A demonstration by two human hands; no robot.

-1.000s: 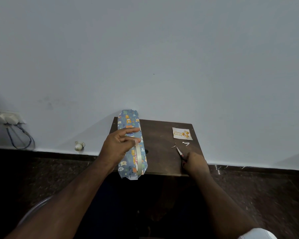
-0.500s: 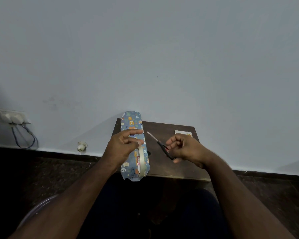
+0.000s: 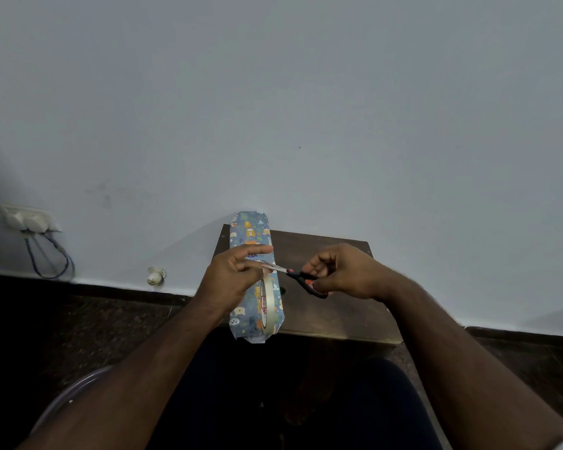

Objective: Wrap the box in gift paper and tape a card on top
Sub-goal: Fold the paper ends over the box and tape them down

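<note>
A long box wrapped in blue patterned gift paper (image 3: 249,233) lies on the left side of a small dark wooden table (image 3: 338,313). A roll of clear tape (image 3: 266,306) stands on edge on the box. My left hand (image 3: 233,277) hovers over the box and pinches the free end of the tape, index finger stretched out. My right hand (image 3: 342,272) grips black-handled scissors (image 3: 301,277), whose blades point left and meet the tape by my left fingers. My right hand hides the card.
The table stands against a pale wall. A wall socket with a looping cable (image 3: 30,222) is far left, and a small white fitting (image 3: 155,275) sits at the wall's base. Dark stone floor surrounds the table. My legs are below the near table edge.
My right hand lifted the scissors off the table and carried them left, up to the tape held by my left hand. The card is now covered by my right hand.
</note>
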